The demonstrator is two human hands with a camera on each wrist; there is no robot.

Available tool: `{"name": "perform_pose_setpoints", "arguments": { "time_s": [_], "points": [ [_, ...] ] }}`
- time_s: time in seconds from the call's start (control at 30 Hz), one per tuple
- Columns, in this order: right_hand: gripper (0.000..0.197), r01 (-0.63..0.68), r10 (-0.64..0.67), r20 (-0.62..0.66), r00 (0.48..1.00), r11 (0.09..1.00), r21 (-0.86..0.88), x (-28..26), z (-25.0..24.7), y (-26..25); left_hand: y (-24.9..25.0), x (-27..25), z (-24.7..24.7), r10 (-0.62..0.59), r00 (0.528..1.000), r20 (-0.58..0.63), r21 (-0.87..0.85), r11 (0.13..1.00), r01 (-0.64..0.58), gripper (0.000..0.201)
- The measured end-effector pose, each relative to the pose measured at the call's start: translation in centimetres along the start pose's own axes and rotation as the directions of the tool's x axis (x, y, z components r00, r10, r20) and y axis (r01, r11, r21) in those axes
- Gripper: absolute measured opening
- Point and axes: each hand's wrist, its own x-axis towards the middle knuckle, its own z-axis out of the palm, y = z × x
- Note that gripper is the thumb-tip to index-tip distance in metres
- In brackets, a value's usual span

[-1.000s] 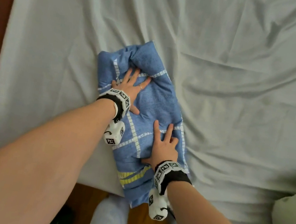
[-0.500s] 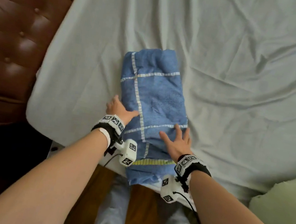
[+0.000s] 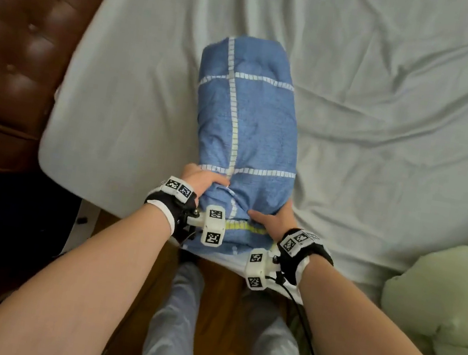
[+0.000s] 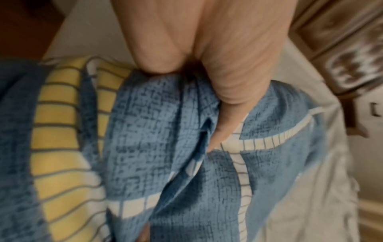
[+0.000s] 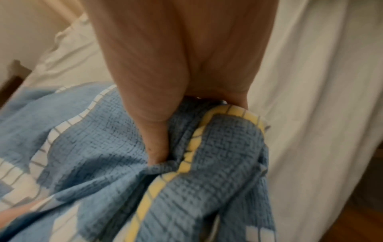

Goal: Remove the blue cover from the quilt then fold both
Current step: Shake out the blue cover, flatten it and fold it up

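On the bed (image 3: 135, 95), both hands, left hand (image 3: 200, 179) and right hand (image 3: 273, 220), grip the folded blue cover's (image 3: 249, 125) near end.

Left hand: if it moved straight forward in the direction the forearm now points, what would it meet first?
The left hand already grips the near end of the blue cover. Going straight on, it would probably push into that folded bundle first; beyond it lies only the pale sheet.

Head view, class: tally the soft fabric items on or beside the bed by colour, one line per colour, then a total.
Blue: 1, the folded blue cover, gripped by the left hand and right hand
Pale grey: 1, the bed sheet
Green: 1, the green bedding
Total: 3
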Motion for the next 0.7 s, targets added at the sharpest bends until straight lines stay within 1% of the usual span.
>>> {"name": "perform_pose_setpoints", "arguments": {
  "time_s": [0.03, 0.07, 0.13, 0.17, 0.2, 0.23, 0.27, 0.3, 0.37, 0.43, 0.47, 0.5, 0.53, 0.57, 0.6, 0.63, 0.67, 0.7],
  "points": [
    [0.096, 0.0, 0.0, 0.0, 1.0, 1.0, 0.001, -1.1, -0.4, -1.3, 1.8, -1.6, -0.3, 0.04, 0.999, -0.002, 0.055, 0.998, -0.039, 0.066],
    [0.102, -0.021, 0.02, -0.016, 1.0, 0.999, -0.035, -2.4, -1.0, -3.1, 4.0, -4.0, -0.6, 0.1, 0.995, 0.008, 0.122, 0.987, -0.1, 0.063],
    [0.112, -0.02, 0.007, -0.094, 0.996, 0.989, -0.145, -5.6, -2.9, -7.4, 8.9, -9.7, -1.0, 0.205, 0.978, 0.033, 0.301, 0.931, -0.205, 0.045],
    [0.119, 0.021, -0.044, -0.121, 0.992, 0.983, -0.185, -7.6, -4.1, -9.9, 11.2, -12.6, -1.2, 0.252, 0.966, 0.056, 0.382, 0.889, -0.254, 0.037],
    [0.124, 0.103, -0.135, -0.133, 0.982, 0.97, -0.219, -9.6, -5.5, -12.6, 13.1, -15.5, -1.3, 0.286, 0.953, 0.097, 0.481, 0.825, -0.297, 0.031],
    [0.128, 0.203, -0.247, -0.141, 0.959, 0.941, -0.27, -11.4, -6.7, -15.1, 15.0, -18.2, -1.6, 0.329, 0.936, 0.127, 0.564, 0.752, -0.341, 0.032],
    [0.132, 0.29, -0.346, -0.131, 0.929, 0.9, -0.324, -13.4, -8.1, -17.8, 16.8, -20.5, -2.2, 0.401, 0.906, 0.136, 0.623, 0.677, -0.393, 0.034],
    [0.138, 0.356, -0.415, -0.114, 0.903, 0.869, -0.343, -15.3, -9.5, -20.2, 18.3, -22.7, -2.8, 0.439, 0.886, 0.149, 0.67, 0.614, -0.417, 0.034],
    [0.149, 0.411, -0.468, -0.078, 0.88, 0.834, -0.368, -18.9, -12.0, -23.8, 20.8, -26.6, -3.8, 0.506, 0.835, 0.218, 0.748, 0.463, -0.476, 0.032],
    [0.154, 0.398, -0.487, -0.088, 0.869, 0.793, -0.462, -22.1, -13.7, -25.2, 22.9, -30.0, -4.3, 0.541, 0.782, 0.31, 0.77, 0.339, -0.541, 0.033],
    [0.156, 0.382, -0.499, -0.12, 0.858, 0.776, -0.502, -23.6, -14.2, -25.5, 23.7, -31.5, -4.5, 0.566, 0.74, 0.363, 0.748, 0.296, -0.593, 0.029],
    [0.159, 0.37, -0.519, -0.162, 0.839, 0.765, -0.527, -24.7, -14.6, -25.8, 24.5, -32.9, -4.5, 0.57, 0.706, 0.421, 0.712, 0.274, -0.646, 0.023],
    [0.162, 0.368, -0.544, -0.211, 0.812, 0.759, -0.537, -25.9, -14.8, -26.1, 25.4, -34.1, -4.6, 0.588, 0.649, 0.483, 0.664, 0.238, -0.709, 0.018],
    [0.165, 0.369, -0.564, -0.266, 0.782, 0.762, -0.532, -27.0, -15.0, -26.5, 26.1, -35.2, -4.7, 0.607, 0.585, 0.539, 0.611, 0.196, -0.767, 0.018],
    [0.166, 0.378, -0.579, -0.328, 0.746, 0.774, -0.508, -28.1, -15.3, -26.7, 26.6, -36.2, -4.7, 0.619, 0.513, 0.595, 0.568, 0.128, -0.813, 0.022],
    [0.166, 0.418, -0.602, -0.383, 0.7, 0.781, -0.464, -29.3, -15.6, -26.8, 27.2, -37.0, -4.5, 0.618, 0.449, 0.645, 0.535, 0.054, -0.843, 0.024],
    [0.166, 0.475, -0.617, -0.429, 0.66, 0.785, -0.398, -30.4, -16.0, -26.8, 27.6, -38.2, -4.3, 0.594, 0.394, 0.702, 0.503, -0.022, -0.864, 0.022],
    [0.164, 0.537, -0.625, -0.452, 0.636, 0.78, -0.323, -31.3, -16.2, -26.6, 28.0, -39.3, -4.1, 0.56, 0.35, 0.751, 0.473, -0.086, -0.877, 0.02]
  ]
}}
